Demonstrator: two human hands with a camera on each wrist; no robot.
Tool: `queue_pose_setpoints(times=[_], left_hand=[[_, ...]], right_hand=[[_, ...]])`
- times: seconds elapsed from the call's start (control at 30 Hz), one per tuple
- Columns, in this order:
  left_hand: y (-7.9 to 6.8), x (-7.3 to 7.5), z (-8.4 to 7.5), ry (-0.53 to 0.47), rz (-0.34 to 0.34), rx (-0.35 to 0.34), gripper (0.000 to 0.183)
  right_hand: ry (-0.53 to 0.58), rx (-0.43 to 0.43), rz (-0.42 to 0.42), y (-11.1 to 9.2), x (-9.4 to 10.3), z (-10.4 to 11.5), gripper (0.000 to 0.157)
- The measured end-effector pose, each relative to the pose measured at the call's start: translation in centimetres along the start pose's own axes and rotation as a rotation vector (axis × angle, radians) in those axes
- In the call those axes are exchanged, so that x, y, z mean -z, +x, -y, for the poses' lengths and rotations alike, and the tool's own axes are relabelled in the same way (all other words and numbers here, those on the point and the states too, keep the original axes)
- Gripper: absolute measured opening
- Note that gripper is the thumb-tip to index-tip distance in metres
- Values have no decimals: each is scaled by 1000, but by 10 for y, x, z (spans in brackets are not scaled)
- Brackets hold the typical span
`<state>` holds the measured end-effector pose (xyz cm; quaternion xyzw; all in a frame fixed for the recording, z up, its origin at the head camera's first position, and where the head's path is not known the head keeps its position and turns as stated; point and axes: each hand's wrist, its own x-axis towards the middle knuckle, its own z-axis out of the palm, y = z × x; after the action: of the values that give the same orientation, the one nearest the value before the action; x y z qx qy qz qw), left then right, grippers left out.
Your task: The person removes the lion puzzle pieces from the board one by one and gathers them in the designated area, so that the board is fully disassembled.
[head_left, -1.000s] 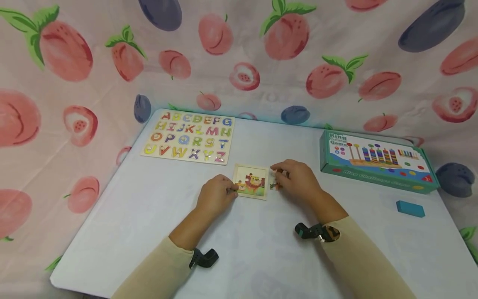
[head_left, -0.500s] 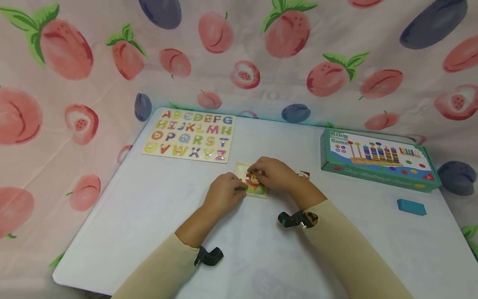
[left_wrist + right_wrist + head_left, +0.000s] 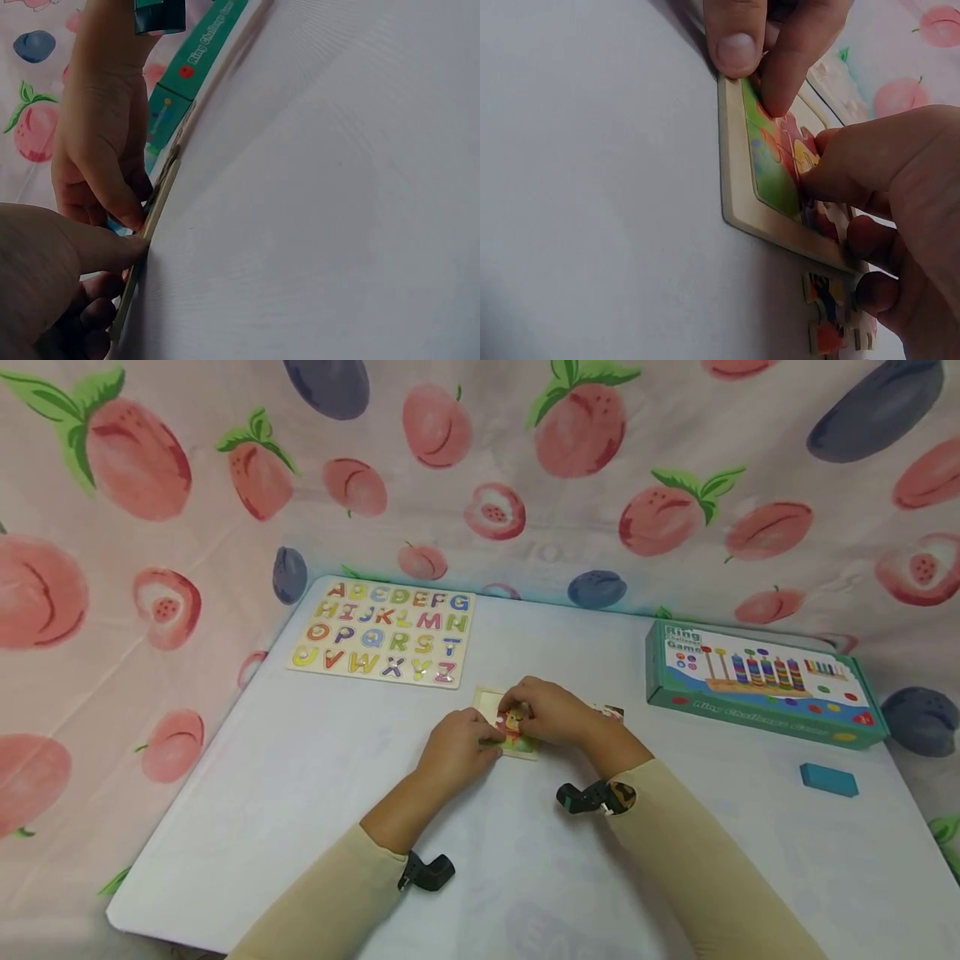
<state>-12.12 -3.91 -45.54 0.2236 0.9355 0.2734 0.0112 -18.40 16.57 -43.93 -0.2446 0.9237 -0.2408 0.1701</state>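
Observation:
A small square wooden jigsaw puzzle with an animal picture lies mid-table, its upper left part bare wood. My left hand grips its near-left side; in the right wrist view the thumb is at the pale frame and a finger reaches onto the picture. Over the right part, my right hand pinches a puzzle piece between thumb and forefinger, down at the picture surface. Its other fingers are curled above the frame's edge and partly hide the picture. Beside the frame, loose puzzle pieces lie under the right hand.
An alphabet board with coloured letters lies at the back left. On the right stand a green Ring Challenge Game box and, nearer, a small blue block. A peach-print cloth hangs behind the table.
My right hand has moved left from the loose pieces onto the puzzle, then stayed nearly still there. My left hand has slid slightly right along the puzzle's near edge.

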Motion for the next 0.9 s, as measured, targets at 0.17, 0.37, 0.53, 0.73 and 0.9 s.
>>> queue_pose_setpoints(times=[0.17,0.37,0.53,0.73,0.9], left_hand=[[-1,0,0,-18,13,13,13],[0,-3,2,-43,47,40,14],[2,-2,2,-32,41,19,14],[3,-1,3,-24,51,16,13],[4,0,3,-18,56,15,13]], right_hand=[[43,-16,1,1,-3,2,30],[46,-40,-18,-1,-5,6,31],[-15,-19,-45,-3,-4,9,32],[15,-2,-80,-6,-1,10,29],[145,-25,-138,-10,-2,4,23]])
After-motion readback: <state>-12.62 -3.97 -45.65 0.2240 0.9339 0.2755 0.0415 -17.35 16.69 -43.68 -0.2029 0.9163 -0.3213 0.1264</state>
